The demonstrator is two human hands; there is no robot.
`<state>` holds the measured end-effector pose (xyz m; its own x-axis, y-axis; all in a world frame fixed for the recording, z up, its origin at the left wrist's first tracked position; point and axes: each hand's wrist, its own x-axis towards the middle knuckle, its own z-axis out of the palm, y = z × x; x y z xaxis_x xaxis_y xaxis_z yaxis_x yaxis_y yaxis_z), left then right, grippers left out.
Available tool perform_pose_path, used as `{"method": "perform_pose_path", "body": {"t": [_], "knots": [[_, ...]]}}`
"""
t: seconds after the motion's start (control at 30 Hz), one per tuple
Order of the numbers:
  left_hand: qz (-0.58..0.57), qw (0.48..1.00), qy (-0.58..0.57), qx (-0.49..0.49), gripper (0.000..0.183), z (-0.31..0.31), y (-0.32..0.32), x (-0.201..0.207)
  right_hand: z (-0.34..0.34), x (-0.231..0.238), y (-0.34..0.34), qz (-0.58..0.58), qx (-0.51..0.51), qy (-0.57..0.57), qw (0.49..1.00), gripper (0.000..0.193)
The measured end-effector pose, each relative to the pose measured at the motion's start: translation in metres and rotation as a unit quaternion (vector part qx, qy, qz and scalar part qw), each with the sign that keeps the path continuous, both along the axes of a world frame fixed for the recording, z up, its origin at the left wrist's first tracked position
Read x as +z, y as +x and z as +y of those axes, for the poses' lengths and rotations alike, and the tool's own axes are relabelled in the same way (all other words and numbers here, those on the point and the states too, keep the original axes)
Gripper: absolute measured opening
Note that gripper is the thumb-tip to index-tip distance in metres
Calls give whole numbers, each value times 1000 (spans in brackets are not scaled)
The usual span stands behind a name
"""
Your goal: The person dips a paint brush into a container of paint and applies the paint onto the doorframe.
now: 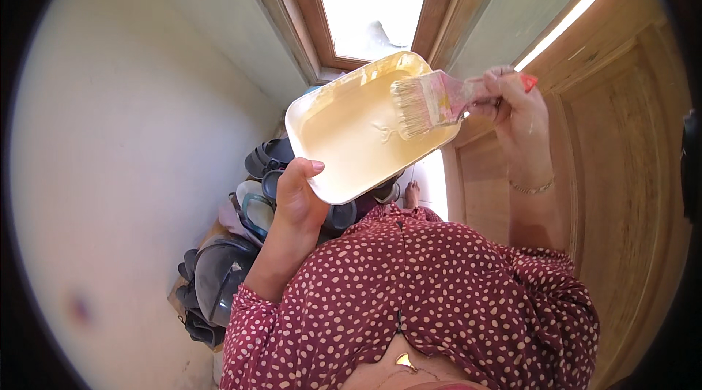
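Observation:
A shallow cream tray of pale yellow paint is held up in front of my chest. My left hand grips its near left corner, with the thumb over the rim and the other fingers hidden beneath. In my right hand is a wide paintbrush, its handle pinched between thumb and fingers. The handle's end is red, and dried paint smears the ferrule. Pale bristles point left over the tray's right part; whether they touch the paint I cannot tell.
Several sandals and shoes are piled against the pale wall on the left. A wooden door stands close on the right. Ahead is a bright window with a wooden frame. A bare foot shows on the floor below.

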<state>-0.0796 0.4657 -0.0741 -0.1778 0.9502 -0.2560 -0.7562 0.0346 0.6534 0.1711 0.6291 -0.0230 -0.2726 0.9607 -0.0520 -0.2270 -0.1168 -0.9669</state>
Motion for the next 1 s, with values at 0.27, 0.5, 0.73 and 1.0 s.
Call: {"method": "perform_pose_path", "body": {"t": [0.27,0.5,0.73,1.0], "knots": [[33,999,-24,22,76,6,6,3,-8,-26,15,198,7,-91,976,14],[46,996,-40,60,80,16,26,11,12,-44,43,298,55,-146,942,18],[48,995,-30,79,79,21,32,8,49,-18,113,409,72,7,910,19],[37,996,-17,80,79,16,24,12,71,-9,121,-47,-171,201,963,10]]}}
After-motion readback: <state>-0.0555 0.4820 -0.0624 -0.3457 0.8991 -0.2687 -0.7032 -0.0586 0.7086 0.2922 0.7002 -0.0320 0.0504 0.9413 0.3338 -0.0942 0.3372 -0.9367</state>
